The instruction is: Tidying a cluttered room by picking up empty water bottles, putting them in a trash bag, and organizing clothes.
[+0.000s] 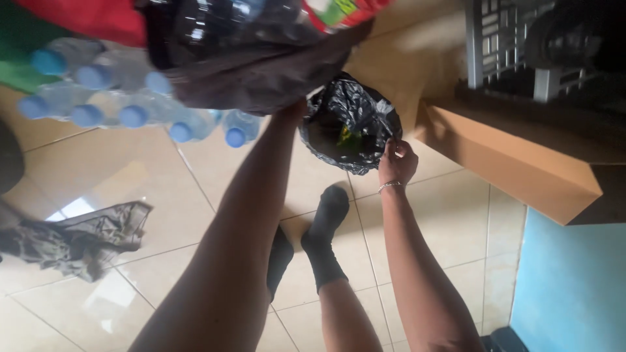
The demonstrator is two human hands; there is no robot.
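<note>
While right hand pinches rim of black bin bag at frame centre, holding mouth open, left hand grip unclear, hidden against dark bag overhead. Capped water bottles upper left; tiled floor beneath.

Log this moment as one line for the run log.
right hand: pinching rim of black bag | left hand: at bag's other rim, grip unclear | bag: open on tile floor | bottles: left of bag
</note>
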